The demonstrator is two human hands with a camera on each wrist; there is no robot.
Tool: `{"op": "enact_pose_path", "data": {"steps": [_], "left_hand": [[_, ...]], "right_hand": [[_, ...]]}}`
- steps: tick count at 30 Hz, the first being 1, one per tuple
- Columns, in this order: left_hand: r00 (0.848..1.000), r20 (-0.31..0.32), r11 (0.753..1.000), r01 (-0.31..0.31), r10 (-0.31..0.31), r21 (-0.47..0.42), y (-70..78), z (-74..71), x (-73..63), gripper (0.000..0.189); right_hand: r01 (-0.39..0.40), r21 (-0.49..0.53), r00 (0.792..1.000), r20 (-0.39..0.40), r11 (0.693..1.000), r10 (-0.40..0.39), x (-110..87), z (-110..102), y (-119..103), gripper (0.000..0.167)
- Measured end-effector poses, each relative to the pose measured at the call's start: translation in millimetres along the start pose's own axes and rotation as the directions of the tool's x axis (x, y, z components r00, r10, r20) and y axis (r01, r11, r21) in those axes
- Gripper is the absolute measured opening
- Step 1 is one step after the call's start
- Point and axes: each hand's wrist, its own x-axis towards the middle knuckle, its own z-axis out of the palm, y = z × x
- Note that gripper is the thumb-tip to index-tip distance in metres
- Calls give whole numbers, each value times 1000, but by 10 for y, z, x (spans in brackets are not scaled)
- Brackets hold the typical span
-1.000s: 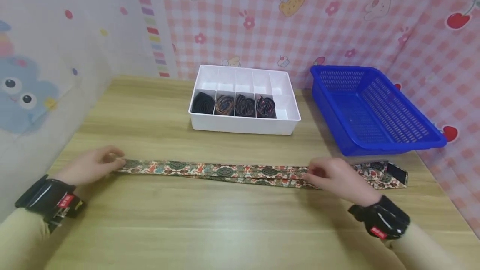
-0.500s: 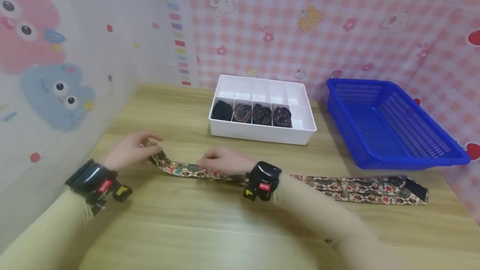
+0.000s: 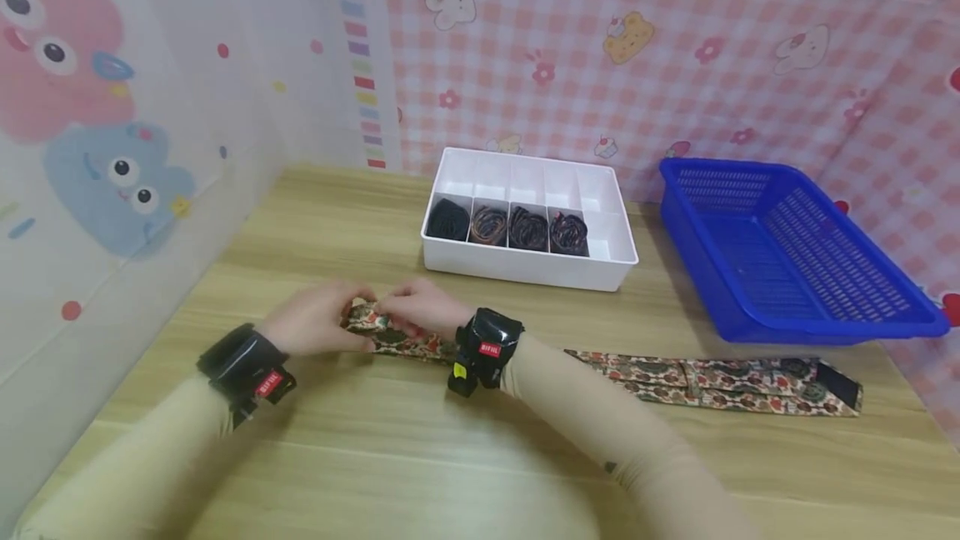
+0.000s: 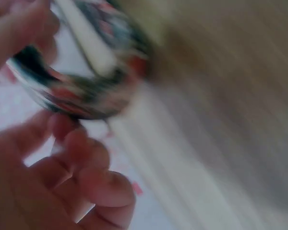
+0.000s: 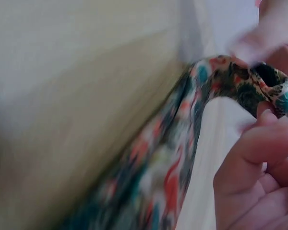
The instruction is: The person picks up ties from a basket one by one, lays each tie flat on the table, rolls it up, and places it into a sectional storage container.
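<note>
A patterned necktie (image 3: pixel 630 373) in red, green and cream lies lengthwise across the wooden table, its wide dark-lined tip at the right. At its left end both hands meet. My left hand (image 3: pixel 318 319) holds the narrow end, which is bent back on itself. Beside it, my right hand (image 3: pixel 427 307) pinches the same folded part between thumb and fingers. The right wrist view shows the necktie (image 5: pixel 168 158) rising off the table and curving over into the right hand's fingertips (image 5: pixel 266 115). In the blurred left wrist view, the necktie (image 4: pixel 86 100) makes a curved loop. My right forearm hides its middle.
Behind the hands stands a white divided box (image 3: pixel 525 272); its front row holds several rolled dark neckties (image 3: pixel 528 230). At the right is a blue plastic basket (image 3: pixel 780 232). A white wall sheet (image 3: pixel 247 107) borders the table's left, a pink checked one (image 3: pixel 510 40) the back.
My right hand has slid leftward along the necktie to the left hand. The left hand has lifted the narrow end and folded it over to the right. The head view has shifted left.
</note>
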Motion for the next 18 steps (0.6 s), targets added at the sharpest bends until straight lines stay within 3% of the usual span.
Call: {"op": "enact_pose_path", "data": {"steps": [3, 6, 9, 14, 16, 18], "left_hand": [[998, 65, 999, 1, -4, 48, -99, -6, -23, 45], [994, 105, 999, 25, -27, 27, -180, -3, -34, 36], [993, 115, 1000, 20, -22, 10, -233, 7, -39, 34], [994, 108, 1000, 3, -5, 15, -278, 25, -48, 37], [994, 106, 1000, 4, -5, 12, -293, 32, -50, 37], [994, 109, 1000, 8, -8, 0, -307, 35, -54, 37]], "right_hand": [[-20, -128, 1000, -2, 992, 20, -25, -34, 24, 28], [-15, -323, 1000, 5, 946, 17, -46, -52, 34, 32], [12, -517, 1000, 7, 856, -10, -51, -48, 42, 36], [43, -672, 998, -9, 739, -66, -41, -24, 47, 29], [119, -732, 991, 40, 671, -131, -33, -10, 41, 20], [233, -786, 969, 134, 573, -210, -19, 13, 34, 15]]}}
